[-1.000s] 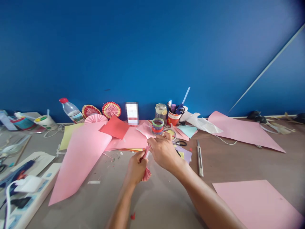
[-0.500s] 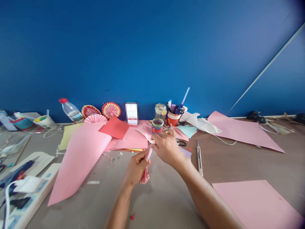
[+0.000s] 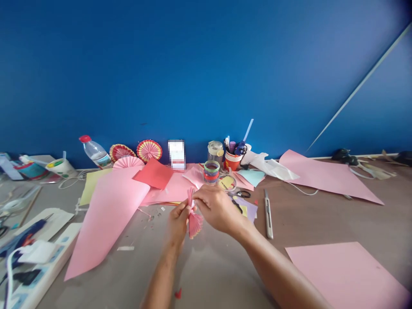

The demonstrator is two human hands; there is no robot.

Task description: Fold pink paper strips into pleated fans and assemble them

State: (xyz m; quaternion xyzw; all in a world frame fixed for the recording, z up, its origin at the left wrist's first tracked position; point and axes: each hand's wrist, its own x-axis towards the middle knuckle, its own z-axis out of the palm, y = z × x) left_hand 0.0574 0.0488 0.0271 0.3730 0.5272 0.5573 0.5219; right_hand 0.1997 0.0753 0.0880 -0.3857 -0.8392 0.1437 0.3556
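A pleated pink paper fan point(image 3: 195, 226), narrow at its waist and spread at both ends, is held upright above the table. My left hand point(image 3: 179, 219) pinches it at the waist from the left side. From the right, my right hand point(image 3: 216, 207) closes its fingertips against that same waist. Something white shows between the fingers there, too small to name. A clear round tape roll point(image 3: 227, 183) lies beyond my right hand, with black-handled scissors point(image 3: 243, 194) near it.
Pink sheets point(image 3: 106, 214) lie left, and another pink sheet point(image 3: 344, 266) lies front right. A utility knife point(image 3: 268, 214) rests right of my arm. Finished paper rosettes point(image 3: 149, 150), a bottle point(image 3: 95, 152) and a red cup point(image 3: 233, 161) line the wall. A power strip point(image 3: 48, 272) sits left.
My right hand has come down and nearer to the left hand, uncovering the tape roll. The pleated paper has turned more upright, and both its spread ends now show.
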